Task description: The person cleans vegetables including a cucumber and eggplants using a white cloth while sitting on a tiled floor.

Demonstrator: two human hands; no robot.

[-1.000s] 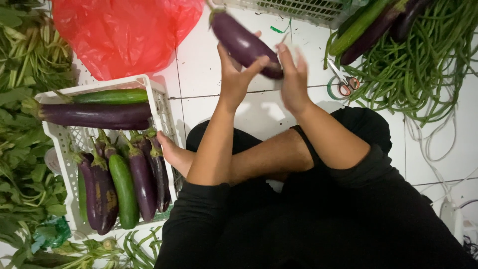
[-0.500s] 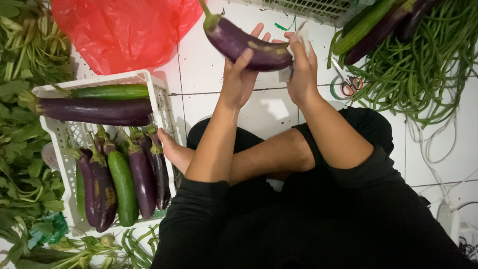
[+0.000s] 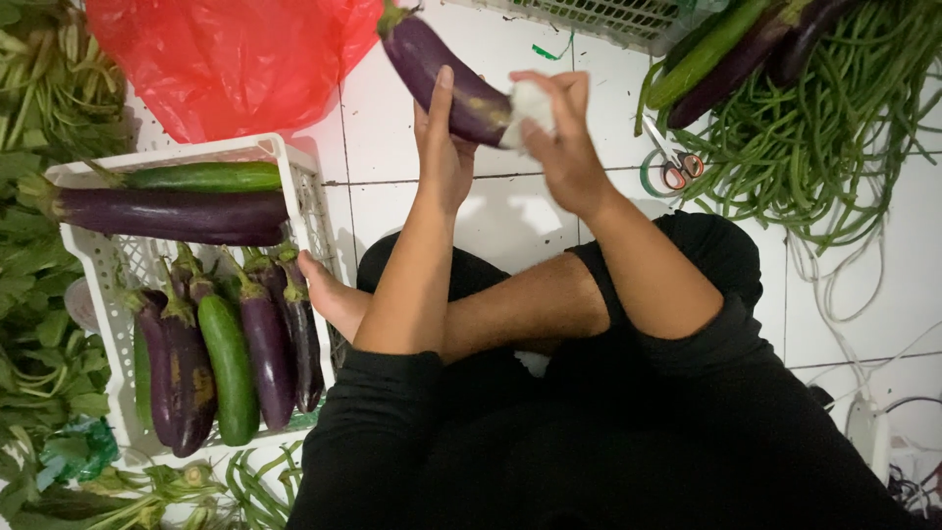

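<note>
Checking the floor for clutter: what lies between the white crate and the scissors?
In the head view, bare white tile, then the left hand and right hand holding an eggplant above it, lie between the crate and the scissors.

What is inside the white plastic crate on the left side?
The white crate holds long purple eggplants and green cucumbers, some lying across, others lengthwise. Anything beneath them is covered, so the crate's bottom cannot be seen.

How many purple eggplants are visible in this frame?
About 9: one long purple eggplant in the left hand; one lying crosswise and five upright in the white plastic crate; two top right. Others may be hidden.
</note>
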